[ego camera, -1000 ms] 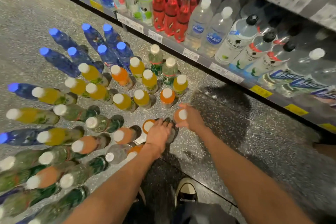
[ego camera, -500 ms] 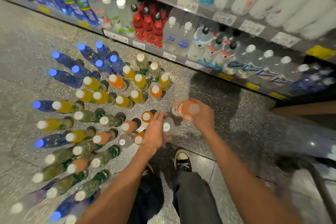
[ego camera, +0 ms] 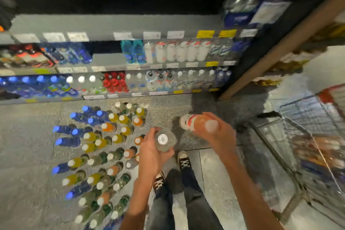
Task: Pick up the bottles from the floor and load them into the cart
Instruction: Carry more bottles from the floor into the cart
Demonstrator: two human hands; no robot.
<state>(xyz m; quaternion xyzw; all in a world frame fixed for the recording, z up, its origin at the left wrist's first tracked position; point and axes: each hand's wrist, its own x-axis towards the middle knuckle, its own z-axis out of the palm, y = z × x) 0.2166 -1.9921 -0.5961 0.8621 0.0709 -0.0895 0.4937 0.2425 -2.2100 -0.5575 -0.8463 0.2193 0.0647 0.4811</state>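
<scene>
Since the earlier frame both hands have come up off the floor, each carrying a bottle, and the view has lifted so more of the shelving (ego camera: 115, 24) shows. The left hand (ego camera: 151, 152) has its grip curled round a clear bottle (ego camera: 165, 141), seen cap-up, held above the floor just in front of the shoes (ego camera: 183, 160). The right hand (ego camera: 219, 137) has its grip wrapped round an orange bottle (ego camera: 195, 122), tilted on its side with the white cap toward the camera. The two held bottles are near each other but apart. To the left of the left hand's grip, many bottles on the floor (ego camera: 97, 153) stand in rows. To the right of the right hand's grip stands the wire cart (ego camera: 302, 136), its contents too blurred to tell.
</scene>
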